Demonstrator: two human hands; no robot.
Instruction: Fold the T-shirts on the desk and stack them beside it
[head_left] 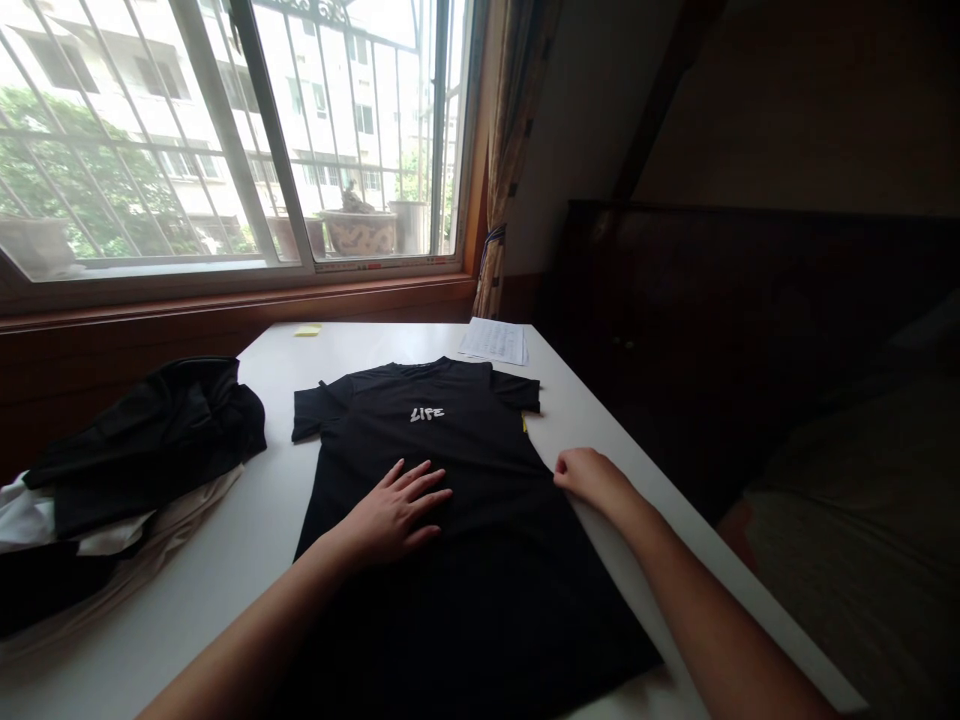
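Observation:
A black T-shirt (450,590) lies spread out on the white table (266,610), its collar toward the window and small white lettering (427,414) across the chest. Palm down on the middle of the shirt rests my left hand (394,515), its fingers spread. At the shirt's right side edge, below the right sleeve, my right hand (589,480) is closed, its fingers pinched on the fabric. A bit of yellow (524,424) shows just under that sleeve.
Several black, white and beige garments lie in a pile (142,450) on the left. Printed papers (495,341) and a yellow sticky note (308,330) are at the table's far end. Beyond stands a barred window (247,150) with a curtain (506,150).

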